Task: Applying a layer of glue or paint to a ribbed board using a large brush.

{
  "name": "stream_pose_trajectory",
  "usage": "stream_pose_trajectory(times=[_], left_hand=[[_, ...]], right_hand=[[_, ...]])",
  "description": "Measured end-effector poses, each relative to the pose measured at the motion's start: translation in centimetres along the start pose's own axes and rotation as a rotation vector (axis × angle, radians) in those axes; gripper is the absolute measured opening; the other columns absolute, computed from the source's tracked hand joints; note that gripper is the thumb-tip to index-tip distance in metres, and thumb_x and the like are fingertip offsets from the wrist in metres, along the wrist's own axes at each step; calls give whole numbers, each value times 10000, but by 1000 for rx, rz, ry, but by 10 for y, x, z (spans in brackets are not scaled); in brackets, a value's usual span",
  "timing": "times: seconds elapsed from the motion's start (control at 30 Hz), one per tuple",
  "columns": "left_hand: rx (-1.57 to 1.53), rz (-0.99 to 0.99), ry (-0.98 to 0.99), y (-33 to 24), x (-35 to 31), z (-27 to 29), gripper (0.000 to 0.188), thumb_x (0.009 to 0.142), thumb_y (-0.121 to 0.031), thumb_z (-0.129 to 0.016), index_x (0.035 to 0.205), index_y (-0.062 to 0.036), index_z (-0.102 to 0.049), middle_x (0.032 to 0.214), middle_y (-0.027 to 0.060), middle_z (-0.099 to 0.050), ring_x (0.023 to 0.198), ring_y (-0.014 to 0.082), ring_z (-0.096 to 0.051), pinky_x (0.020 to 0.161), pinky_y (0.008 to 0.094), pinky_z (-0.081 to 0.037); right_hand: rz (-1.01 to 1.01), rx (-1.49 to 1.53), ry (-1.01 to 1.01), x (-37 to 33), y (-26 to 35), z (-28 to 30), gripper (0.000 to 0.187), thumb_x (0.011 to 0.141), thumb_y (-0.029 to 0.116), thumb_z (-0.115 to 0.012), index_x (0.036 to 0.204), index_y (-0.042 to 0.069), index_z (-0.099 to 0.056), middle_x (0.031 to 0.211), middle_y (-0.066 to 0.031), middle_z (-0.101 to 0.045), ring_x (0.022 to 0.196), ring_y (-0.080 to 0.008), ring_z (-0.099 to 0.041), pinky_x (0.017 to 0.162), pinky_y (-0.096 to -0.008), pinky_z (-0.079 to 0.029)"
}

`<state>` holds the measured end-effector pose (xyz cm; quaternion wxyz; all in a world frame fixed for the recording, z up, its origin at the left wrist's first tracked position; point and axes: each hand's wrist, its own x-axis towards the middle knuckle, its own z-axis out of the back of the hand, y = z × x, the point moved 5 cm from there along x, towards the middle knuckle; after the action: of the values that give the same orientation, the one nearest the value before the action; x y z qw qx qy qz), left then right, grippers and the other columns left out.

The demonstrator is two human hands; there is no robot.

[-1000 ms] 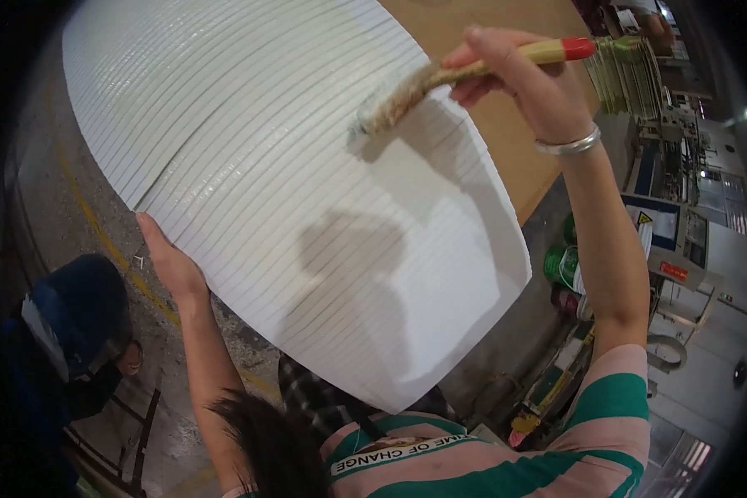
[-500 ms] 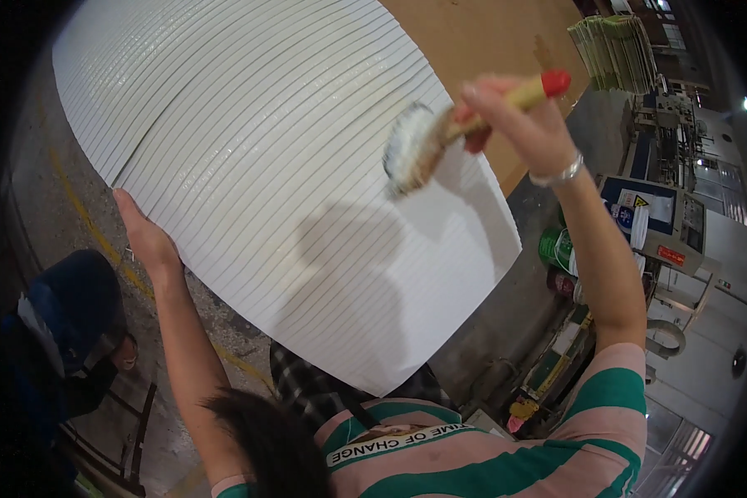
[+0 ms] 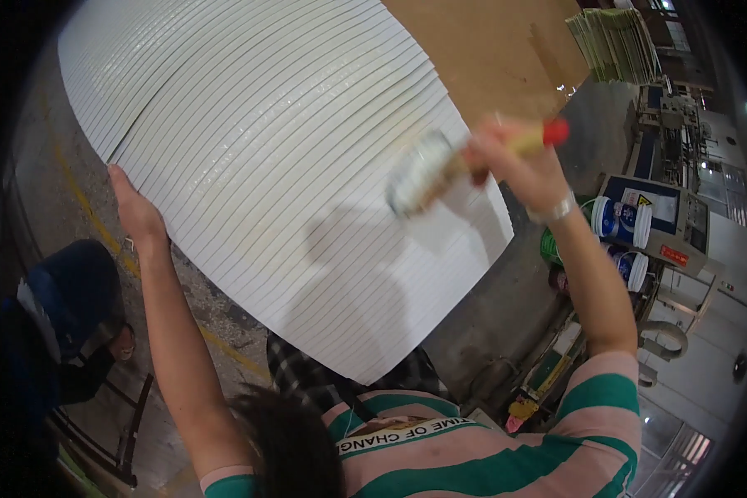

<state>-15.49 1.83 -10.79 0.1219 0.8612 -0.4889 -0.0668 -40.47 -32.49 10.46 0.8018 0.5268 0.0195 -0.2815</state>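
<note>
A wide stack of white sheets (image 3: 249, 166), fanned so that their edges make close parallel lines, spreads before me. Wet, glossy patches shine on its upper part. My left hand (image 3: 139, 212) grips the stack's left edge, its thumb against the rim and the other fingers mostly hidden. Over the right part of the sheets, my right hand (image 3: 527, 162) is closed round the yellow, red-tipped handle of a wide brush (image 3: 422, 173). The bristles are whitish and smeared by motion; whether they touch the sheets I cannot tell.
Beyond the stack lies a brown board surface (image 3: 506, 50). Right of it are a bundle of greenish sheets (image 3: 614, 46), white-and-blue buckets (image 3: 622, 222) and a machine panel (image 3: 656, 207). A person in dark blue clothing (image 3: 70, 290) sits at the left.
My right hand and the brush have moved slightly down and nearer to me over the sheets. My left hand stays at the left edge; the view has shifted a little.
</note>
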Motion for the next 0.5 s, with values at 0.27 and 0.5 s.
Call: stream_pose_trajectory(times=[0.27,0.5], left_hand=[[1430,-552,-1022,49,0,-75,640,977,-472,-280,1366,32,-340,1345,173,-436,1165,251,-478,979,320,-369],[1187,-625,-1058,149,-67,-37,665,966,-514,-276,1379,5,-332,1365,152,-420,1203,248,-452,993,319,-365]], right_hand=[[215,26,-28,-46,22,13,188,864,134,-609,739,-6,-615,697,-54,-602,540,-92,-568,493,-234,-471],[550,-35,27,-4,93,-34,229,830,229,-683,748,21,-633,665,-43,-609,567,-76,-568,463,-229,-402]])
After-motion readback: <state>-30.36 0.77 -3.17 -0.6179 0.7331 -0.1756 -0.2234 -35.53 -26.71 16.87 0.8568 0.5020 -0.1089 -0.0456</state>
